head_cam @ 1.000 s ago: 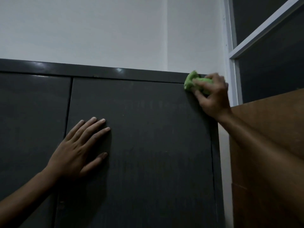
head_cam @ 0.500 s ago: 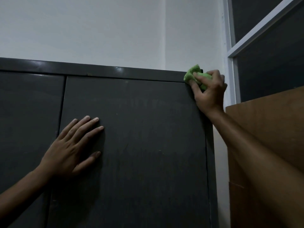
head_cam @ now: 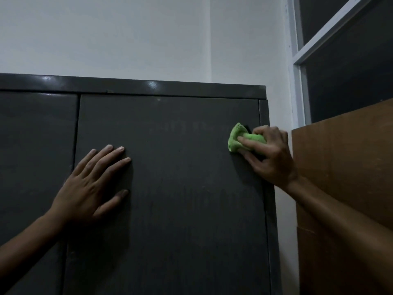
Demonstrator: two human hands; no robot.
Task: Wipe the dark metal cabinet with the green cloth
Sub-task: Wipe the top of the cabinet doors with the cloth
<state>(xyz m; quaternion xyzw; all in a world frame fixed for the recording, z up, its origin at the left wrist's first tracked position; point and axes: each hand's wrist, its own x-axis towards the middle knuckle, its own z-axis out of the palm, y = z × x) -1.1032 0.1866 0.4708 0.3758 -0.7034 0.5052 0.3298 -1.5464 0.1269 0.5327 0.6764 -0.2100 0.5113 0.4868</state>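
Cabinet: dark metal cabinet (head_cam: 180, 209), tall, fills the lower left and middle of the view, 2 doors side by side with a thin gap between them.
Top edge: shiny dark strip along the top of the cabinet, with small bright spots of light on it.
Right door: wide, flat, dull grey, with faint streaks and a few tiny pale specks.
Left door: only partly in view at the left edge.
Cloth: green cloth (head_cam: 238, 138), bunched up into a lump, pressed against the right door near its right edge, a bit below the top.
Right hand: right hand (head_cam: 270, 154), fingers curled round the green cloth and gripping it, 1 finger lying across the front of the lump, arm coming up from the lower right.
Left hand: left hand (head_cam: 93, 184), flat and spread out, palm and straight fingers resting on the right door just beside the gap, holding nothing, arm coming up from the lower left.
Hands: well apart, both on the same door.
Wall: white wall (head_cam: 127, 35) above and behind the cabinet.
Board: brown wooden board (head_cam: 344, 158) to the right of the cabinet, behind the right arm.
Window: white window frame (head_cam: 297, 81) in the top right, with dark panes.
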